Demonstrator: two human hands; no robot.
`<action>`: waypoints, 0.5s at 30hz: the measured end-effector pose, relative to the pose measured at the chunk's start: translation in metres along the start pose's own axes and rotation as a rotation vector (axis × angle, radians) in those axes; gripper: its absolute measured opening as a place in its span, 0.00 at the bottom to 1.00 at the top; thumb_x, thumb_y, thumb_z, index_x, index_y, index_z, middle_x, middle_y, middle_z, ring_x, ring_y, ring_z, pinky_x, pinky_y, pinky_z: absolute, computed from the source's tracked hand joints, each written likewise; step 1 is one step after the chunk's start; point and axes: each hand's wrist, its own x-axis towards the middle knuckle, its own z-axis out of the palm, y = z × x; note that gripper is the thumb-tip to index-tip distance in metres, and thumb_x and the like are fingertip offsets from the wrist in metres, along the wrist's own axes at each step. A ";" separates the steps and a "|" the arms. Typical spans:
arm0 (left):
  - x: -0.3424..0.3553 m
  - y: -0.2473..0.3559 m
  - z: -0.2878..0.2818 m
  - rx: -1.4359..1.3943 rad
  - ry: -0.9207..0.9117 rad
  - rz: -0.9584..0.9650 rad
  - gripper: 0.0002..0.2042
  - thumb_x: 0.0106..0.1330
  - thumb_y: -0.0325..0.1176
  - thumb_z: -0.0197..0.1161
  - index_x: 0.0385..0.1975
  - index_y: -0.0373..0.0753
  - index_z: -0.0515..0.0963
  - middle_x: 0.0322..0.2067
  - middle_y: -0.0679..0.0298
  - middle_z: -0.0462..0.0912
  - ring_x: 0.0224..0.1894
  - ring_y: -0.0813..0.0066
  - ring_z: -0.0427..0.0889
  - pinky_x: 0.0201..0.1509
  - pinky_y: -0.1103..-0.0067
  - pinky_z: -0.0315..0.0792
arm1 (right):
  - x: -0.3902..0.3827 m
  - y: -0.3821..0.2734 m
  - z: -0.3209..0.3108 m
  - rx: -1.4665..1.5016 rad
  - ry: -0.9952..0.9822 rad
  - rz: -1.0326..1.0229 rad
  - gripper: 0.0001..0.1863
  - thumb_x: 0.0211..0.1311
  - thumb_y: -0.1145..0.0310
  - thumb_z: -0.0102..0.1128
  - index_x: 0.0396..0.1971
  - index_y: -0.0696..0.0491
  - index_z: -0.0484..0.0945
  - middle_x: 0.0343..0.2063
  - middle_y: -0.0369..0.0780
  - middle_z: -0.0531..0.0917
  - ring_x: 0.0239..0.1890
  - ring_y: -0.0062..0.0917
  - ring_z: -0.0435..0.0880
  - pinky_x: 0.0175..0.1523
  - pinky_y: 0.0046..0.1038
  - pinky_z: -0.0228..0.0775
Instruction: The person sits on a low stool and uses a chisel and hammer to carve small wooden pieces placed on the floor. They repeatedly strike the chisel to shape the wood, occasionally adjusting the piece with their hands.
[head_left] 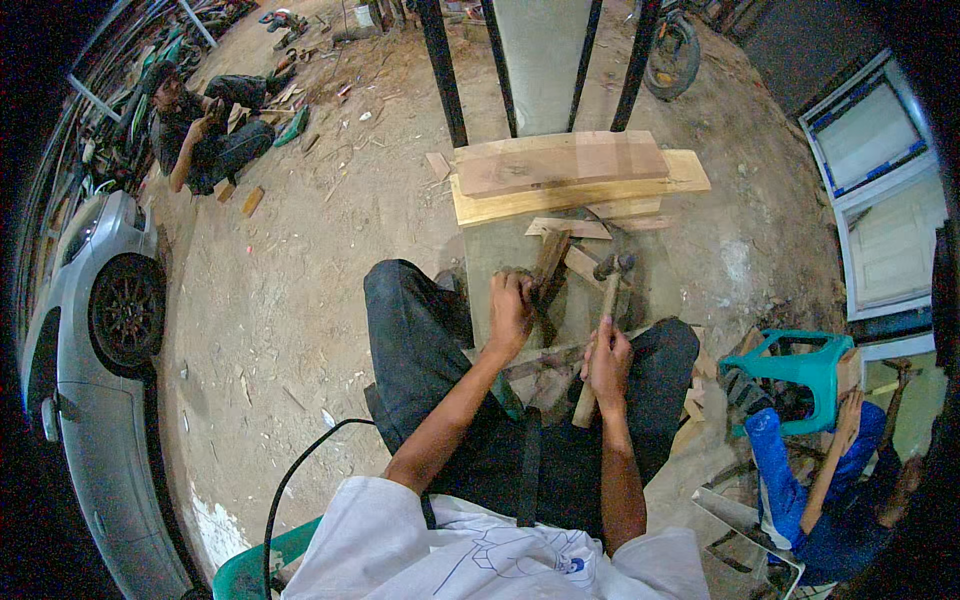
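My right hand [607, 362] is wrapped round the wooden handle of a hammer [611, 290]; its dark metal head points away from me, above small pieces of wood. To the left, my left hand [512, 308] is closed, its fingers curled beside a short upright wood block [551, 256]. What sits inside that grip is hidden by the fingers. Just beyond lie a thin angled wood strip [568, 228] and a small wood offcut [590, 266]. Farther out, a broad reddish board [560, 165] rests on a paler plank [690, 172].
Dark upright posts [443, 70] rise behind the boards. At right stand a green plastic stool [815, 375] and a person in blue [790, 480] holding wood. White window frames [880, 170] lean there. A silver car [95, 400] and a seated person [205, 135] are left.
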 end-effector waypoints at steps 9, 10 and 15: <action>-0.011 0.000 -0.004 0.022 0.003 0.063 0.14 0.48 0.17 0.60 0.37 0.30 0.73 0.40 0.48 0.73 0.45 0.44 0.69 0.48 0.61 0.65 | -0.005 -0.001 0.006 -0.038 -0.030 0.012 0.25 0.74 0.48 0.42 0.26 0.54 0.68 0.12 0.32 0.68 0.08 0.17 0.65 0.13 0.22 0.59; -0.011 -0.004 -0.003 0.022 0.002 0.071 0.15 0.47 0.18 0.60 0.38 0.30 0.73 0.41 0.47 0.72 0.45 0.43 0.68 0.48 0.61 0.65 | -0.007 -0.003 0.008 -0.029 -0.030 0.024 0.25 0.74 0.48 0.42 0.26 0.54 0.69 0.12 0.32 0.68 0.08 0.17 0.65 0.13 0.22 0.58; -0.012 0.008 -0.011 -0.017 0.005 0.074 0.16 0.47 0.19 0.62 0.39 0.31 0.73 0.42 0.48 0.72 0.47 0.43 0.68 0.49 0.61 0.66 | -0.008 0.000 0.010 -0.025 -0.076 0.011 0.25 0.73 0.49 0.44 0.25 0.55 0.69 0.11 0.32 0.68 0.07 0.17 0.64 0.12 0.22 0.58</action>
